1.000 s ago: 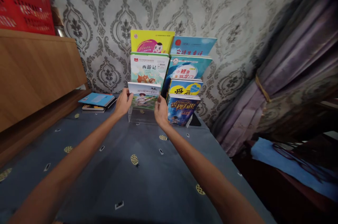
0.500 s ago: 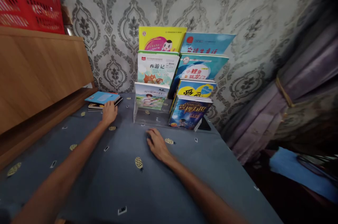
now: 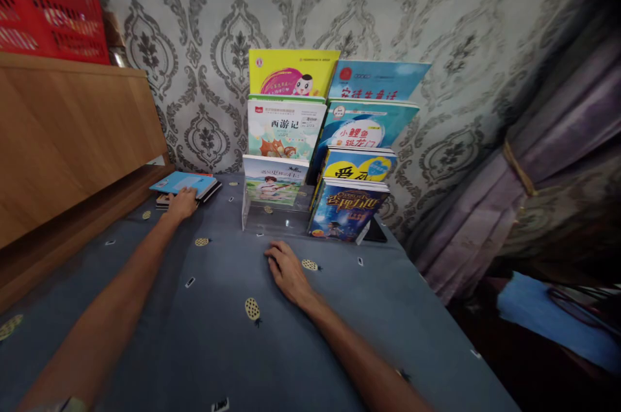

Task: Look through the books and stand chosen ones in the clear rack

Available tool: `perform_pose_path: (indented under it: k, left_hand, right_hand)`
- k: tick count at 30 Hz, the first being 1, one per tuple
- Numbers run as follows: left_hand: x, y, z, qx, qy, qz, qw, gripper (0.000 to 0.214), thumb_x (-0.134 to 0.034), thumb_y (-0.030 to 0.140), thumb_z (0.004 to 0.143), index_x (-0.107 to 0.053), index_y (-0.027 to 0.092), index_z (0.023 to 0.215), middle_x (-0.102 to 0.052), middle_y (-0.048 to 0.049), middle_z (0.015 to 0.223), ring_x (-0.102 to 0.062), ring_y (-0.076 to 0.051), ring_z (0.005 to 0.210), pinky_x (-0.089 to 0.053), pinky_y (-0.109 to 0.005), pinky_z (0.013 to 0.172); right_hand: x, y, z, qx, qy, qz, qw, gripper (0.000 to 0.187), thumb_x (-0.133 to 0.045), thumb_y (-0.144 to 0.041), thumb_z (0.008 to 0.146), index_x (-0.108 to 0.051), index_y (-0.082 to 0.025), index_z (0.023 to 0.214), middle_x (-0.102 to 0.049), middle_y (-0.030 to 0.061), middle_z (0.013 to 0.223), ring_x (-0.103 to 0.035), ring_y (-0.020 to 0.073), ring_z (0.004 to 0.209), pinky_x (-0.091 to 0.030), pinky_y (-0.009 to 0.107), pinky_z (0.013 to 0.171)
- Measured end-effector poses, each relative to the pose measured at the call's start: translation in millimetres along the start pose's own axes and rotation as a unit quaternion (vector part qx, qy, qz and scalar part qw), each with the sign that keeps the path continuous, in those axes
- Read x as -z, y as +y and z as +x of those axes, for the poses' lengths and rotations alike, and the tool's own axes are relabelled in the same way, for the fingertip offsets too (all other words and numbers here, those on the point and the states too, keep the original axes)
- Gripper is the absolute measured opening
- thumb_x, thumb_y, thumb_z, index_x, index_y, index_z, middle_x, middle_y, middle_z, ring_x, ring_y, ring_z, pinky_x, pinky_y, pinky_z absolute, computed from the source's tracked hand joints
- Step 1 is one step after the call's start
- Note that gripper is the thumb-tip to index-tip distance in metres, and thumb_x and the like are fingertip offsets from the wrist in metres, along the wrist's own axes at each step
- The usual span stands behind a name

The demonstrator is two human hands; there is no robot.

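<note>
Blue cloth (image 3: 218, 334): right hand (image 3: 287, 275) resting, loosely uncurled, empty; left hand (image 3: 183, 204) outstretched on blue book (image 3: 172, 182), grip unclear.

A clear stand (image 3: 272, 223) holds books (image 3: 286, 130) in tiers, covers facing out, on a bench (image 3: 208, 334) with a blue pineapple-print cloth (image 3: 228, 367). Left of the stand, the left hand (image 3: 183, 204) touches a small pile of books (image 3: 209, 190), a blue book (image 3: 167, 181) on top. The right hand (image 3: 287, 271), loosely bent, is just in front of the stand. Behind the stand is patterned wallpaper (image 3: 237, 37); to its right, a tied purple curtain (image 3: 485, 224).
</note>
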State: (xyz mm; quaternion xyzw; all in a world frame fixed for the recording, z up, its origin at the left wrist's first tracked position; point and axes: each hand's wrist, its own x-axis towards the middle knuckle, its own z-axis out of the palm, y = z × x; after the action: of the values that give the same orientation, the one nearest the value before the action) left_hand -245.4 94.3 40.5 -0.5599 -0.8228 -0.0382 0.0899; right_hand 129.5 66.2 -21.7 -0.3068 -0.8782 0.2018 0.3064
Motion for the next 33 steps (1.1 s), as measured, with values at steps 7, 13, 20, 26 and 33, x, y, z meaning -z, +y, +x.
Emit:
perform_pose_path:
  k: [7,13,20,26,33]
  left_hand:
    - [7.4,-7,-5,-0.031,0.008,0.027,0.999,0.038,-0.035,0.016,0.092,-0.057,0.015,0.122,-0.058,-0.0203,0.135,-0.053,-0.033,0.125,-0.041,-0.054,0.101]
    - [10.5,-11,-16,-0.062,0.013,0.047,0.997,0.040,-0.034,0.005,0.087,-0.057,0.015,0.120,-0.059,-0.0192,0.134,-0.055,-0.030,0.123,-0.042,-0.047,0.099]
    - [13.9,-13,-29,-0.090,0.026,0.066,0.993,0.038,-0.035,0.003,0.087,-0.058,0.011,0.116,-0.063,-0.0203,0.124,-0.058,-0.030,0.119,-0.044,-0.043,0.096]
    - [13.2,-13,-39,-0.106,0.041,0.068,0.991,0.041,-0.033,0.003,0.086,-0.059,0.010,0.118,-0.064,-0.0216,0.122,-0.059,-0.031,0.116,-0.044,-0.043,0.096]
    - [11.4,-17,-55,-0.133,0.049,0.071,0.987,0.045,-0.033,0.005,0.088,-0.057,0.012,0.126,-0.062,-0.0190,0.128,-0.058,-0.029,0.120,-0.043,-0.041,0.100]
  right_hand:
    - [3,-5,-1,0.006,-0.001,-0.018,1.000,0.026,-0.049,-0.010,0.091,-0.067,-0.020,0.107,-0.060,0.0118,0.124,-0.057,0.0238,0.117,-0.048,0.043,0.103]
    - [4,-6,0,0.010,-0.004,-0.024,1.000,0.026,-0.049,-0.009,0.090,-0.067,-0.019,0.106,-0.061,0.0124,0.123,-0.057,0.0240,0.116,-0.048,0.042,0.102]
    - [3,-6,1,0.016,-0.009,-0.040,0.999,0.025,-0.049,-0.009,0.090,-0.066,-0.018,0.106,-0.061,0.0123,0.121,-0.057,0.0238,0.115,-0.048,0.042,0.102]
    - [5,-8,1,0.012,-0.020,-0.047,0.999,0.023,-0.049,-0.009,0.091,-0.066,-0.016,0.105,-0.061,0.0137,0.120,-0.057,0.0241,0.114,-0.047,0.041,0.103]
    - [2,-5,1,0.023,-0.002,-0.037,0.999,0.025,-0.050,-0.009,0.090,-0.067,-0.020,0.106,-0.060,0.0115,0.122,-0.058,0.0233,0.113,-0.048,0.042,0.101]
